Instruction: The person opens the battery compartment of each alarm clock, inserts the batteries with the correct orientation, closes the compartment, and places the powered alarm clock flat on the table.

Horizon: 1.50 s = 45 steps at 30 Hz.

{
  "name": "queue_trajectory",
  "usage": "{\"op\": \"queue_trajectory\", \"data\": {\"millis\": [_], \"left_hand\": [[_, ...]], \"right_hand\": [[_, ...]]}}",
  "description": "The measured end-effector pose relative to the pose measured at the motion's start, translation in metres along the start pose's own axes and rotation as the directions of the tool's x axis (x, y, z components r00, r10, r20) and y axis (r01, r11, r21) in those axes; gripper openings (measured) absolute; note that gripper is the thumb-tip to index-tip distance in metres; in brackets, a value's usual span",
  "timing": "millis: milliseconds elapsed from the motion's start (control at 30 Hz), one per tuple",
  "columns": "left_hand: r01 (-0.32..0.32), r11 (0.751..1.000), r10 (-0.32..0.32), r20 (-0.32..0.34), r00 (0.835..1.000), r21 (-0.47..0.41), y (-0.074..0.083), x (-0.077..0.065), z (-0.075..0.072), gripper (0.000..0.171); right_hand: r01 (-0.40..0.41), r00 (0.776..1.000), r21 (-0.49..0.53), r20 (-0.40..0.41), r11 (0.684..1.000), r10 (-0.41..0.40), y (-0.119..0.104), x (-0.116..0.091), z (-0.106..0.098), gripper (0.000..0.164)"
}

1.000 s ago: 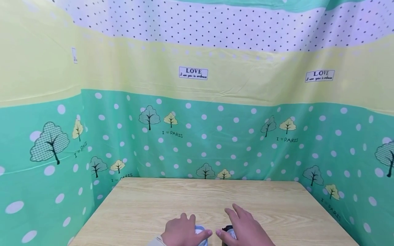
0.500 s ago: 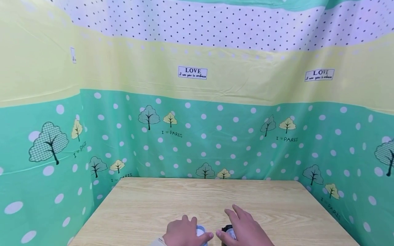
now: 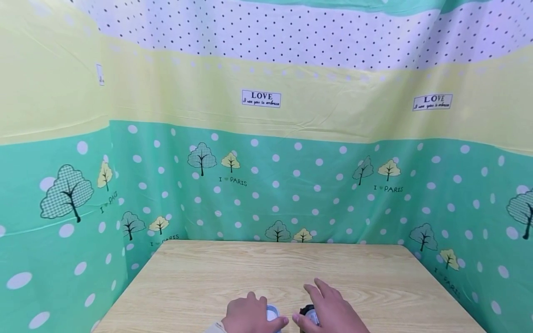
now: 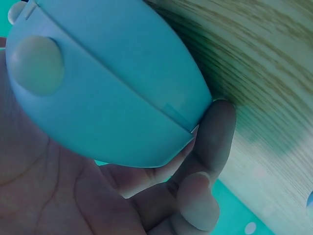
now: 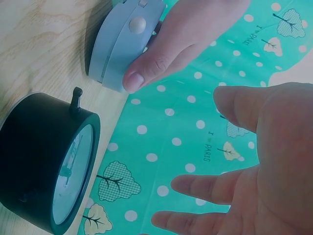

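Observation:
A light-blue rounded plastic case (image 4: 112,98) with white round knobs and a seam along it sits on the wooden table. My left hand (image 3: 246,317) grips it, fingers curled about its end in the left wrist view and thumb along its side in the right wrist view. To the right stands a black round clock (image 5: 34,156) with a glass-covered face and a small black lever on its rim. My right hand (image 3: 336,313) hovers over the clock with fingers spread, and a gap shows between palm and clock in the right wrist view.
The light wooden table (image 3: 283,263) reaches back to a green, yellow and white printed curtain (image 3: 258,185), which hangs on the left, back and right sides. Both hands are close to the near edge of the head view.
My left hand has shifted very slightly to the right and down in the head view. The right hand stays almost still above the clock.

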<state>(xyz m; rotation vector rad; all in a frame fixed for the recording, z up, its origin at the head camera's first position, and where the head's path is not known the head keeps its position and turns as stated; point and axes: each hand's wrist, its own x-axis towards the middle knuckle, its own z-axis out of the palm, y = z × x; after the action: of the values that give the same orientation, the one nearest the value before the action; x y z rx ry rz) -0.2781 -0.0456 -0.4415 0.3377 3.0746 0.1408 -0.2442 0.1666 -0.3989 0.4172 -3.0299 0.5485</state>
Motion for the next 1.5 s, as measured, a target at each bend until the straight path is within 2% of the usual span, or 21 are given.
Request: {"op": "queue_trajectory", "data": {"millis": [133, 367, 567, 733, 933, 1333, 1500], "left_hand": [[-0.005, 1.000, 0.004, -0.017, 1.000, -0.009, -0.0004, 0.0008, 0.0010, 0.088], [-0.013, 0.999, 0.012, -0.042, 0.999, -0.037, -0.0010, 0.0021, 0.0016, 0.084], [-0.044, 0.994, 0.040, -0.044, 0.998, -0.102, -0.0013, 0.0026, 0.0008, 0.076], [-0.058, 0.988, 0.053, -0.039, 0.998, -0.145, -0.0020, 0.0035, 0.0014, 0.069], [-0.069, 0.987, 0.061, -0.056, 0.997, -0.148, -0.0043, 0.0047, 0.0020, 0.068], [-0.095, 0.977, 0.080, -0.083, 0.993, -0.191, -0.0077, 0.0046, -0.0046, 0.067], [-0.096, 0.981, 0.079, -0.099, 0.992, -0.172, -0.0072, 0.0049, -0.0059, 0.069]], "right_hand": [[-0.003, 1.000, 0.014, 0.009, 1.000, 0.003, 0.0009, 0.0003, 0.0009, 0.087], [0.007, 1.000, -0.029, -0.025, 1.000, -0.008, 0.0013, 0.0016, 0.0026, 0.085], [0.036, 0.999, -0.029, -0.033, 0.999, -0.037, 0.0013, 0.0017, 0.0031, 0.083], [0.020, 0.999, -0.020, -0.029, 1.000, -0.021, 0.0009, 0.0011, 0.0026, 0.083], [-0.033, 0.999, 0.015, 0.021, 0.999, 0.033, 0.0008, 0.0014, 0.0022, 0.086], [-0.045, 0.998, 0.032, 0.043, 0.998, 0.043, 0.0026, 0.0026, 0.0024, 0.087], [-0.009, 1.000, 0.004, 0.013, 1.000, 0.009, 0.0032, 0.0037, 0.0055, 0.085]]}}
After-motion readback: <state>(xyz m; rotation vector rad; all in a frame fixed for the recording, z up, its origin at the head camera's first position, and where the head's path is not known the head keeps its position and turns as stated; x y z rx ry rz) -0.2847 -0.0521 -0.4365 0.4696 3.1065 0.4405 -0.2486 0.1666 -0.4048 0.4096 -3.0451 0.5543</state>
